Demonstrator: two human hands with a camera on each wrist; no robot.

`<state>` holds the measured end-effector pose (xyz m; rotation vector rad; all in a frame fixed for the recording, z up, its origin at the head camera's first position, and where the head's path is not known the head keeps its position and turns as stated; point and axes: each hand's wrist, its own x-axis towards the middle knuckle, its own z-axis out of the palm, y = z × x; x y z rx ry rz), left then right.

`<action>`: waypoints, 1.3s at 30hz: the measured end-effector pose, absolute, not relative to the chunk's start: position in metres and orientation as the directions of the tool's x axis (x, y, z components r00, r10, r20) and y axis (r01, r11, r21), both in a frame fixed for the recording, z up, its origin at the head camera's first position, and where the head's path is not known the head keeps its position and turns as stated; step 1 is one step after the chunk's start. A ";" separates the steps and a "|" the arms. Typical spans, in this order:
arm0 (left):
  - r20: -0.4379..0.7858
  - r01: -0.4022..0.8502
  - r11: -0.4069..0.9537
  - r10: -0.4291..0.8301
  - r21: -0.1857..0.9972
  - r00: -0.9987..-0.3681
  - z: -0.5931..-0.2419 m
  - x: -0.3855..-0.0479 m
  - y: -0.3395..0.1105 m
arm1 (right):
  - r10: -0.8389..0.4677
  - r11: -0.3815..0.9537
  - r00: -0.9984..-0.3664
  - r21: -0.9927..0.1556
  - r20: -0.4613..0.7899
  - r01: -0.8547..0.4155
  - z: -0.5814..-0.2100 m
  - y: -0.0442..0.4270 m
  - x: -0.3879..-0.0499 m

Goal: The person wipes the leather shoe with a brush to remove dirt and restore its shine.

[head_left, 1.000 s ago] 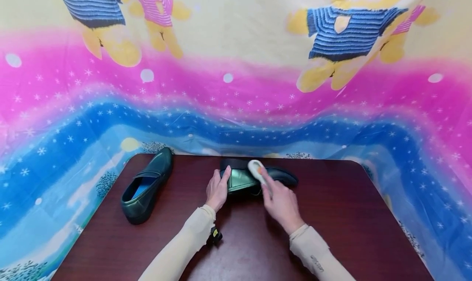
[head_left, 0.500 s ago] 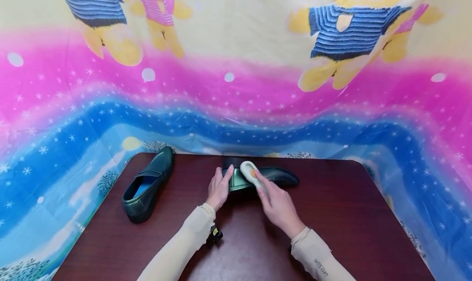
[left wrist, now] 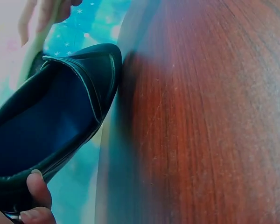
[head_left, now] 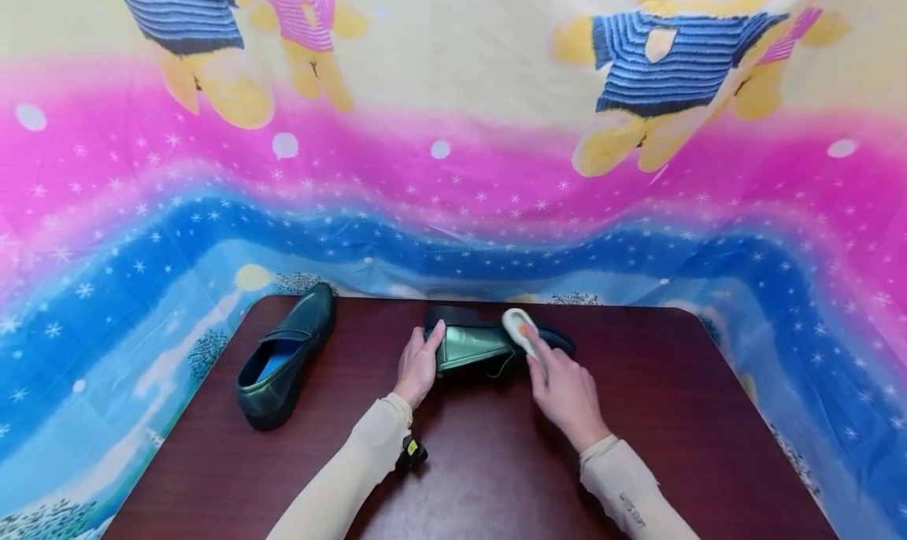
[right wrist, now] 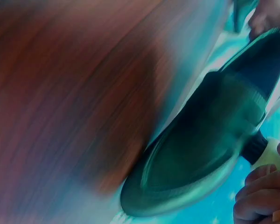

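Observation:
Near the far side of the table, a dark green loafer (head_left: 471,346) is tipped on its side with its toe to the right. My left hand (head_left: 418,364) grips it at the heel; a fingertip shows on the heel rim in the left wrist view. In my right hand (head_left: 569,392) is a white-handled brush (head_left: 516,325), held against the shoe's side towards the toe. Its dark bristles show beside the loafer (right wrist: 196,140) in the right wrist view, which is blurred. The mating loafer (head_left: 283,353), with a blue insole, stands upright at the left.
The reddish-brown wooden table (head_left: 468,477) has rounded far corners. A printed cloth (head_left: 439,186) with bears and snowflakes hangs just behind and beside it. A small black device (head_left: 413,451) sits at the left wrist.
The brush in my right hand first slid left along the shoe towards the heel, then back right towards the toe. My left hand and the standing loafer stay nearly still.

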<state>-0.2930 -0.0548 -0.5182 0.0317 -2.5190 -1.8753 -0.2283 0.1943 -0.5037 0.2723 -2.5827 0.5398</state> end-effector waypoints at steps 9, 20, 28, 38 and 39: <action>0.020 0.002 0.392 -0.041 0.920 -0.999 -0.512 -0.292 -0.054 | -0.090 0.865 -0.889 -0.407 0.449 -0.293 -0.498 0.196 -0.224; -0.073 -0.080 0.321 -0.034 0.944 -0.997 -0.511 -0.297 -0.055 | -0.345 0.785 -0.765 -0.279 0.544 -0.553 -0.508 0.142 -0.213; -0.129 -0.125 0.200 0.003 0.972 -0.992 -0.520 -0.297 -0.060 | -0.172 0.881 -0.835 -0.297 0.522 -0.368 -0.513 0.178 -0.214; -0.130 -0.126 0.290 -0.003 0.949 -0.991 -0.519 -0.296 -0.062 | -0.145 0.858 -0.869 -0.377 0.472 -0.348 -0.506 0.166 -0.212; -0.135 -0.130 0.294 -0.003 0.947 -0.991 -0.519 -0.296 -0.063 | -0.172 0.847 -0.858 -0.372 0.483 -0.380 -0.507 0.162 -0.212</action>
